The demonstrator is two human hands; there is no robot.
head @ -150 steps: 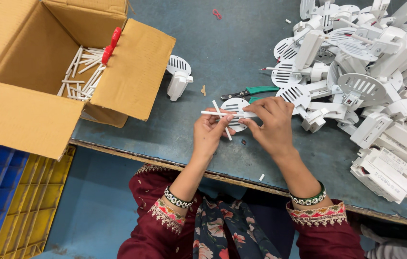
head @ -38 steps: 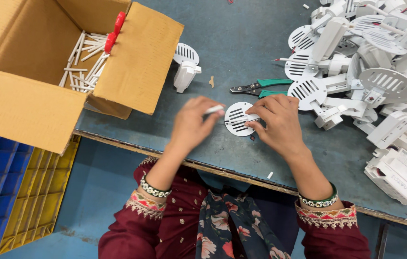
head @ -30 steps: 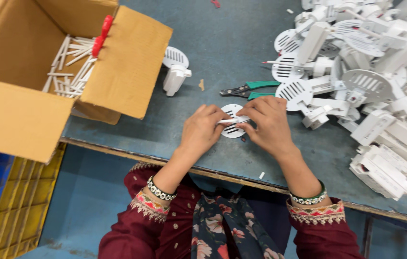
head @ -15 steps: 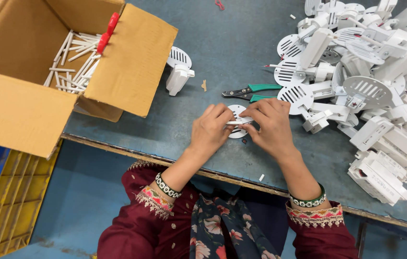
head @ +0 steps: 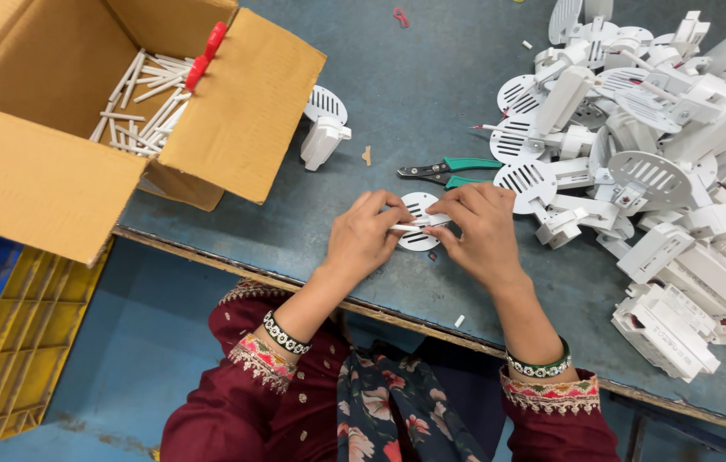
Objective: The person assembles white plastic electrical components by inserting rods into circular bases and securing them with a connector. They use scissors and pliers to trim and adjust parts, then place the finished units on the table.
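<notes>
A round white slotted plastic part (head: 418, 208) lies on the grey-blue table (head: 414, 85) near its front edge. Both hands are closed on it from either side. My left hand (head: 364, 237) pinches a thin white stick (head: 407, 227) that runs across the part. My right hand (head: 481, 229) grips the part's right side, fingers curled over it. Most of the part is hidden under my fingers.
An open cardboard box (head: 80, 111) holding several white sticks and a red-handled tool (head: 206, 53) stands at the left. Green-handled pliers (head: 450, 168) lie just beyond my hands. A large pile of white plastic parts (head: 662, 162) fills the right. One white part (head: 323, 128) sits by the box. Blue and yellow crates (head: 3, 342) stand below.
My left hand came back from the left with a stick and joined the right hand on the round part. Over the last half second the hands barely shifted.
</notes>
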